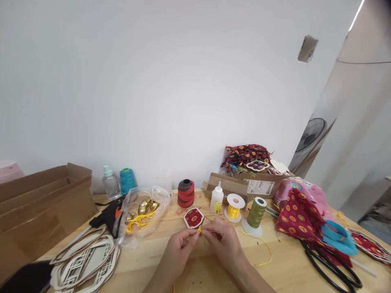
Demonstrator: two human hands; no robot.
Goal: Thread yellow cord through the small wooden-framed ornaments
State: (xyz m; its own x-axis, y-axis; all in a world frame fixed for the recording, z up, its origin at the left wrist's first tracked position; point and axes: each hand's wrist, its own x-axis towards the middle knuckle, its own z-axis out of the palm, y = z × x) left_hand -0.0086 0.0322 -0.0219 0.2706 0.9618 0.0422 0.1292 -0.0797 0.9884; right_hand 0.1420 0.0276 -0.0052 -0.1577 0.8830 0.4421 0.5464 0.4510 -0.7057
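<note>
Both my hands meet low in the middle of the head view, at a small knot of yellow cord (199,230). My left hand (182,246) pinches the cord from the left between thumb and fingertips. From the right, my right hand (224,240) pinches it close by. Just beyond the fingertips lies a small white-edged ornament (194,218) with dark red patterned fabric, and the cord sits at its lower edge. A loose yellow tail (269,254) curves over the wooden table to the right of my right hand.
Behind my hands stand a red-and-black thread spool (186,194), a glue bottle (217,199), a yellow cord reel (234,208) and a green thread cone (257,213). Left are a bag of gold bells (143,209), wooden frames (88,260) and a cardboard box (45,215); right, black-handled scissors (331,264).
</note>
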